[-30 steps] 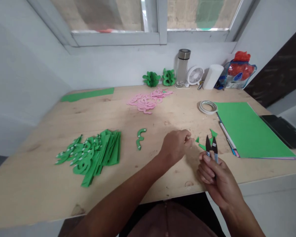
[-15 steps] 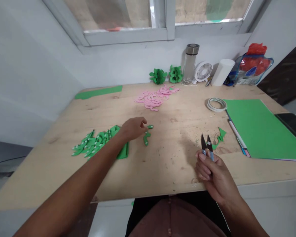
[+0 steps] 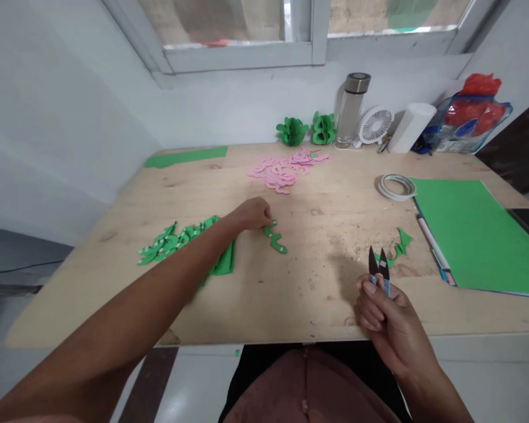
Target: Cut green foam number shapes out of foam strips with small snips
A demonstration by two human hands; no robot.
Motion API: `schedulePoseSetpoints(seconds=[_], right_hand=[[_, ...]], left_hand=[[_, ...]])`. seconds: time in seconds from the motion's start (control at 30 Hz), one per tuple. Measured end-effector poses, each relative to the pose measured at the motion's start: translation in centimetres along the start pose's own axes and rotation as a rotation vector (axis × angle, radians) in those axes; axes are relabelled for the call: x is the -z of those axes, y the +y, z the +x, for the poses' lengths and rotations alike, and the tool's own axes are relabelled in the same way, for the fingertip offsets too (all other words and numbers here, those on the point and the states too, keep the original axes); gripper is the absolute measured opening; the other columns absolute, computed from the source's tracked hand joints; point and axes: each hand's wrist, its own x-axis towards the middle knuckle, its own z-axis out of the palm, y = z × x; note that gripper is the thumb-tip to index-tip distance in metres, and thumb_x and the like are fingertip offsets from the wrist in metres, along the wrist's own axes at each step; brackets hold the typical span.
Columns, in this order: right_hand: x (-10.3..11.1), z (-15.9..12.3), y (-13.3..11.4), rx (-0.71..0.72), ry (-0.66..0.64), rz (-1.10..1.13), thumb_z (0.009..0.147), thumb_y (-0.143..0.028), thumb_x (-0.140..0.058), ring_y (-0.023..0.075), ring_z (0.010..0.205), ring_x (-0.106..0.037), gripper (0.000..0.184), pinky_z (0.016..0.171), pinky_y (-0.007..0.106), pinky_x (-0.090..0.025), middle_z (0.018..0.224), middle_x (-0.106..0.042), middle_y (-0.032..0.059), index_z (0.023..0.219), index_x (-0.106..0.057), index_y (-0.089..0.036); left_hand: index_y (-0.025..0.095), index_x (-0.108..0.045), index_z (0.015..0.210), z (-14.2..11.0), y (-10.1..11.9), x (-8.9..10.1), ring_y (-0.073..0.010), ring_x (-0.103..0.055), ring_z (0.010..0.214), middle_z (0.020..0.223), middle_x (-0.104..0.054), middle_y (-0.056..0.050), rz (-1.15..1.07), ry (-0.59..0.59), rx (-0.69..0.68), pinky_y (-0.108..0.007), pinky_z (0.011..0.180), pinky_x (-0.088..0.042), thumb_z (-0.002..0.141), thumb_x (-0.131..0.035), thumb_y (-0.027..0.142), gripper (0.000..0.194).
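Note:
My left hand (image 3: pixel 254 212) is closed, its fingertips pinched at the upper end of a curvy green paper cutout (image 3: pixel 277 243) with small white patches. The cutout lies on the wooden table, and the fingers partly hide its top. Beneath and beside my left forearm is a pile of similar green cutouts (image 3: pixel 167 244) with white patches, by a larger folded green piece (image 3: pixel 224 262). In my right hand (image 3: pixel 385 314) is a pair of thread snips (image 3: pixel 379 271), blades up and apart. Just beyond the blades lie green paper scraps (image 3: pixel 401 245).
Pink cutouts (image 3: pixel 284 170) are heaped farther back, with a green strip (image 3: pixel 187 156) to their left. Two green paper ornaments (image 3: pixel 292 131), a glass bottle (image 3: pixel 351 111) and a small fan (image 3: pixel 375 124) stand by the wall. Tape rolls (image 3: pixel 397 187), pens (image 3: pixel 434 244) and green sheets (image 3: pixel 485 235) lie right.
My left hand has closed its fingers at the green cutout, which has shifted slightly and turned. The view has swung a little left. My right hand still holds the snips.

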Motion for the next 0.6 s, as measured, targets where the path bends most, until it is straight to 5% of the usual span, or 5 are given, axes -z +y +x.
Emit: schedulePoseSetpoints(seconds=[0.33,0.47,0.6], right_hand=[[-0.3,0.0,0.3,-0.016,-0.004,-0.011,0.066,-0.040,-0.089,0.0047,0.044,-0.017,0.031,0.040,0.018,-0.018,0.049,-0.025,-0.0110,0.071,-0.069,-0.017],[-0.6,-0.1,0.4,-0.014,-0.011,-0.009,0.066,-0.040,-0.089,0.0046,0.044,-0.017,0.030,0.040,0.018,-0.019,0.049,-0.025,-0.0110,0.072,-0.071,-0.017],[-0.9,-0.2,0.7,-0.024,-0.040,-0.005,0.069,-0.038,-0.088,0.0050,0.044,-0.017,0.027,0.040,0.018,-0.019,0.049,-0.025,-0.0107,0.074,-0.071,-0.017]], left_hand=[[0.018,-0.061,0.072,-3.7,-1.8,-2.0,-0.0122,-0.056,0.043,0.048,-0.058,0.004,-0.564,0.197,0.146,-0.023,0.046,-0.046,0.067,-0.069,0.012,0.011],[0.018,-0.055,0.106,-7.0,-1.7,-3.7,-0.0127,-0.062,0.050,0.059,-0.060,0.005,-0.814,0.394,0.204,-0.022,0.049,-0.048,0.078,-0.065,0.020,0.030],[0.020,-0.052,0.111,-11.2,-1.2,-6.8,-0.0166,-0.072,0.069,0.074,-0.064,0.001,-1.171,0.474,0.309,-0.028,0.063,-0.058,0.083,-0.062,0.022,0.030]])
